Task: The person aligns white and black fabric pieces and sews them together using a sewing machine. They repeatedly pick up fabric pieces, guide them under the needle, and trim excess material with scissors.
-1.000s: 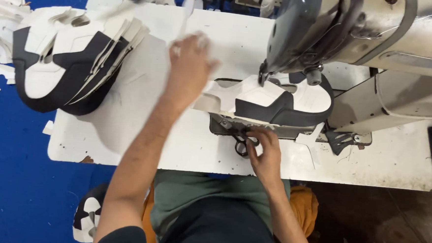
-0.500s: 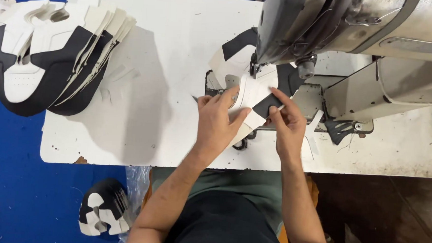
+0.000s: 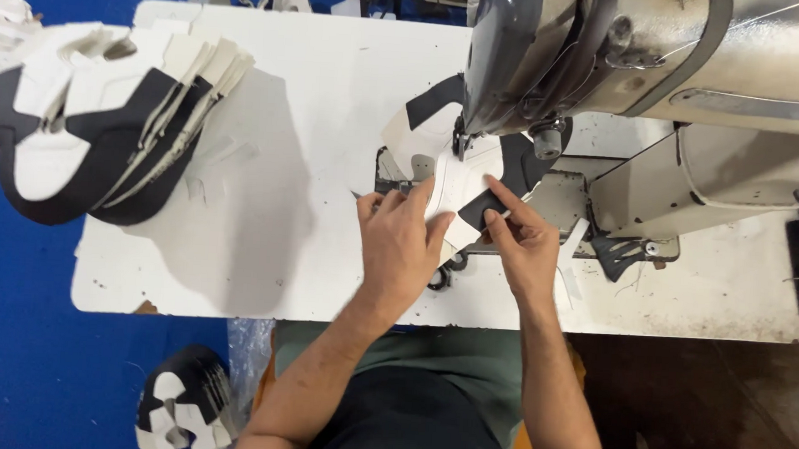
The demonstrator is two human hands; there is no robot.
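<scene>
Workpiece: black-and-white shoe upper (image 3: 456,186), lying flat on the bed of the sewing machine (image 3: 645,55), its middle right below the needle area, so the seam line sits where the stitch falls.
Left grip: my left hand (image 3: 400,247) lies palm down with fingers spread, flat on the near white part of the upper; it pinches nothing, only presses, which I judge keeps the layers from sliding.
Right grip: my right hand (image 3: 526,245) rests on the near right edge, forefinger stretched out and pressing the black strip toward the needle, other fingers loosely curled; nothing is clasped in it either.
Upper relative to grips: it lies under both sets of fingertips and runs away from me, beyond them, under the machine head; both hands sit on its near side, left and right of the needle line.
Tabletop: white tabletop (image 3: 262,245), worn and speckled, carrying machine and work.
Stack: pile of black-and-white cut pieces (image 3: 104,127) at the far left of the tabletop, well apart from my hands, likely parked within reach of my left arm.
Floor: blue floor (image 3: 20,341) with white offcuts, and another bundle of pieces (image 3: 180,404) beside my left elbow.
</scene>
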